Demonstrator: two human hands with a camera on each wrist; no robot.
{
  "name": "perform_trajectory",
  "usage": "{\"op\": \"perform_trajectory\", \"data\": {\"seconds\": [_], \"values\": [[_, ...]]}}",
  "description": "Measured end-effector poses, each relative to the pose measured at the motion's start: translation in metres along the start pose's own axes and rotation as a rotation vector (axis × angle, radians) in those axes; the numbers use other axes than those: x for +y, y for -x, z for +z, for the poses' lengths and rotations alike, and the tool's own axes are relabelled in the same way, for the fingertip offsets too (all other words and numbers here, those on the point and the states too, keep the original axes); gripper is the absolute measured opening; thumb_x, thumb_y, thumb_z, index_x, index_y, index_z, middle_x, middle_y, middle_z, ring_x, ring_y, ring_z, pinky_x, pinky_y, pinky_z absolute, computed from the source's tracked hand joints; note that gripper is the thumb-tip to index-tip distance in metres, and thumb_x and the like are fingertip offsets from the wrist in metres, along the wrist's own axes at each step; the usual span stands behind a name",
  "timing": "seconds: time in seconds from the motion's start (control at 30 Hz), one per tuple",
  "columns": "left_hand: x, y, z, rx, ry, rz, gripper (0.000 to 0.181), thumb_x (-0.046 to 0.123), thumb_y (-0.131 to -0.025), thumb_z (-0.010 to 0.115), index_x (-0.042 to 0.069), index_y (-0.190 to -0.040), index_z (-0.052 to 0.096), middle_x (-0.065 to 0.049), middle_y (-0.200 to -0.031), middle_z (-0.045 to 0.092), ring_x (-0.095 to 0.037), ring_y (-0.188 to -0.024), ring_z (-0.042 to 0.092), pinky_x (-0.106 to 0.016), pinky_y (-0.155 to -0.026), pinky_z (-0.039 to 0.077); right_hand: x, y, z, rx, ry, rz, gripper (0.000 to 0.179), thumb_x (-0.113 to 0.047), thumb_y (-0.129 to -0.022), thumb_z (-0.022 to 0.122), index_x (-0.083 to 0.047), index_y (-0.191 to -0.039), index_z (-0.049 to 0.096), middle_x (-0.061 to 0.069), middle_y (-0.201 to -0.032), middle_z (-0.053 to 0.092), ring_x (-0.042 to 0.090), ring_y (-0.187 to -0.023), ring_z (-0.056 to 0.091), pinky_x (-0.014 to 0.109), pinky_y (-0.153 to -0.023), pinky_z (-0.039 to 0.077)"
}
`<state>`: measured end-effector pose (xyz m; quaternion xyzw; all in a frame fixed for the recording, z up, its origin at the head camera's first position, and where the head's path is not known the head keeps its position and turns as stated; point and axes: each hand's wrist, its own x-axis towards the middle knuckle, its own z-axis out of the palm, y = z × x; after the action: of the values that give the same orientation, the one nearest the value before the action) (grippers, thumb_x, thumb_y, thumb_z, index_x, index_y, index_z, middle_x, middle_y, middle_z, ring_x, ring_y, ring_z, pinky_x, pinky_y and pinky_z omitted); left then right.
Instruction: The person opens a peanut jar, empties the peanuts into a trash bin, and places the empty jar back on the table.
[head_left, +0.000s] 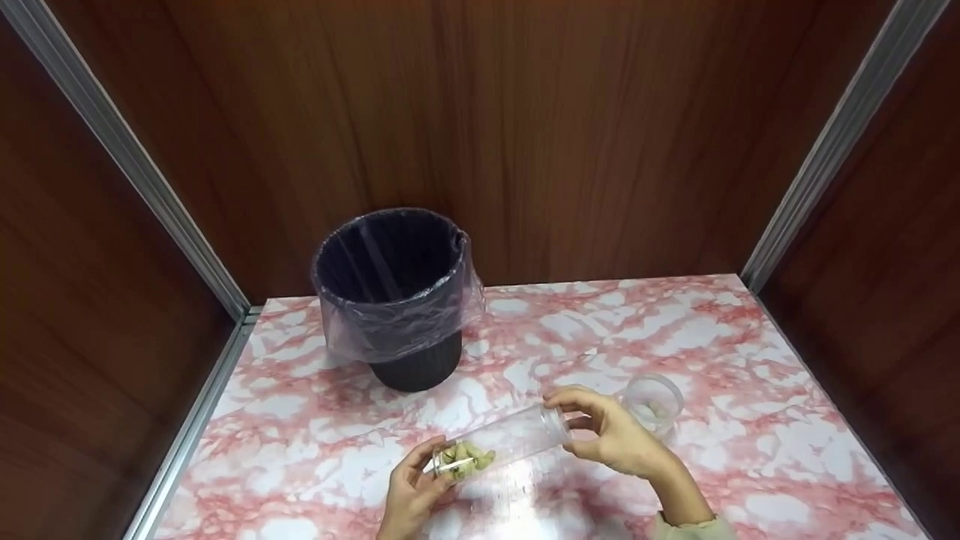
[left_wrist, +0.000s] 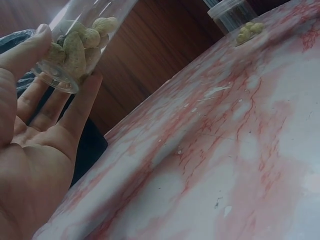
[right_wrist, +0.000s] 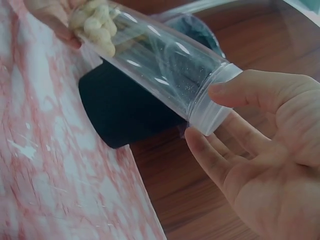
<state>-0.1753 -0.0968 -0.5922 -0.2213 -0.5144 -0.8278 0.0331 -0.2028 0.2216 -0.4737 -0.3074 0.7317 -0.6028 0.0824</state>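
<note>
A clear plastic jar (head_left: pixel 519 436) is tilted above the table, its lidded end to the right and higher. Unshelled peanuts (head_left: pixel 466 458) lie gathered at its lower left end. My left hand (head_left: pixel 412 489) holds that base end, with thumb and fingers on opposite sides of it in the left wrist view. At the other end, my right hand (head_left: pixel 621 441) grips the whitish translucent lid (right_wrist: pixel 216 102) between thumb and fingers. The lid sits on the jar; whether it is tight cannot be told.
A second clear container (head_left: pixel 653 397) stands to the right behind my right hand, with small yellowish pieces (left_wrist: pixel 248 32) at its bottom. A black bin (head_left: pixel 418 360) with a thin plastic liner stands at the back left. Wooden panels (head_left: pixel 525 150) enclose the red-and-white marbled table (head_left: pixel 300 450).
</note>
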Motion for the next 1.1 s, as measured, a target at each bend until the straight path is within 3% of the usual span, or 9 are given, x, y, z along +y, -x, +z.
{"op": "perform_trajectory", "data": {"seconds": [0.07,0.23,0.33,0.5,0.63,0.73,0.87,1.1], "values": [[-0.001,0.001,-0.001,0.001,0.004,-0.005,0.051,-0.015,-0.087,0.059,-0.029,-0.128,0.032,-0.014,-0.124,0.059,-0.021,-0.111,0.058,-0.029,-0.09,0.051,0.0,0.002,0.0,0.016,-0.004,-0.009,0.05,0.013,-0.08,0.068,-0.005,-0.127,0.058,0.016,-0.134,0.053,0.024,-0.125,0.049,0.04,-0.097,0.046],[0.001,0.006,-0.005,0.024,0.057,-0.087,0.053,-0.015,-0.088,0.058,-0.028,-0.131,0.028,-0.013,-0.125,0.057,-0.023,-0.109,0.059,-0.035,-0.085,0.054,0.003,0.008,-0.001,0.113,0.059,0.032,0.052,0.005,-0.083,0.071,-0.01,-0.13,0.058,0.012,-0.136,0.052,0.032,-0.12,0.049,0.044,-0.094,0.047],[0.001,0.01,-0.008,0.024,0.086,-0.072,0.053,-0.016,-0.088,0.056,-0.028,-0.131,0.028,-0.014,-0.125,0.056,-0.023,-0.111,0.058,-0.033,-0.086,0.053,0.01,0.014,0.002,0.217,0.226,0.061,0.062,0.002,-0.079,0.076,-0.014,-0.135,0.054,0.01,-0.132,0.054,0.03,-0.109,0.055,0.043,-0.086,0.051],[0.001,0.013,-0.007,0.027,0.143,-0.053,0.049,-0.018,-0.088,0.055,-0.023,-0.132,0.035,-0.015,-0.126,0.056,-0.023,-0.112,0.058,-0.032,-0.087,0.052,0.031,0.019,0.011,0.391,0.658,0.082,0.065,-0.005,-0.072,0.083,-0.008,-0.128,0.051,0.009,-0.119,0.061,0.018,-0.087,0.061,0.035,-0.069,0.053],[0.0,0.014,-0.004,0.016,0.188,-0.067,0.047,-0.017,-0.089,0.053,-0.019,-0.134,0.038,-0.014,-0.126,0.055,-0.024,-0.113,0.058,-0.034,-0.087,0.052,0.048,0.021,0.011,0.478,0.871,0.106,0.054,-0.012,-0.072,0.084,-0.007,-0.119,0.057,0.009,-0.114,0.063,0.024,-0.093,0.062,0.039,-0.074,0.054],[-0.002,0.015,-0.003,-0.002,0.233,-0.05,0.048,-0.018,-0.09,0.051,-0.019,-0.135,0.035,-0.015,-0.127,0.053,-0.025,-0.113,0.058,-0.035,-0.087,0.052,0.061,0.02,0.009,0.529,0.924,0.087,0.051,-0.014,-0.071,0.083,-0.007,-0.117,0.061,0.01,-0.116,0.062,0.03,-0.103,0.061,0.044,-0.082,0.053],[-0.004,0.016,-0.001,0.013,0.236,-0.037,0.048,-0.02,-0.089,0.05,-0.02,-0.135,0.035,-0.015,-0.127,0.054,-0.025,-0.113,0.058,-0.035,-0.088,0.052,0.078,0.014,0.007,0.605,0.951,0.044,0.049,-0.015,-0.07,0.083,-0.004,-0.114,0.064,0.013,-0.114,0.063,0.034,-0.102,0.06,0.047,-0.084,0.052],[-0.001,0.011,0.005,0.128,0.154,-0.129,0.052,-0.013,-0.09,0.056,-0.02,-0.136,0.033,-0.015,-0.127,0.055,-0.024,-0.112,0.059,-0.035,-0.088,0.052,0.103,-0.005,0.006,0.635,0.983,0.032,0.049,-0.013,-0.07,0.082,0.001,-0.114,0.066,0.021,-0.116,0.062,0.04,-0.099,0.059,0.049,-0.086,0.049]]}}
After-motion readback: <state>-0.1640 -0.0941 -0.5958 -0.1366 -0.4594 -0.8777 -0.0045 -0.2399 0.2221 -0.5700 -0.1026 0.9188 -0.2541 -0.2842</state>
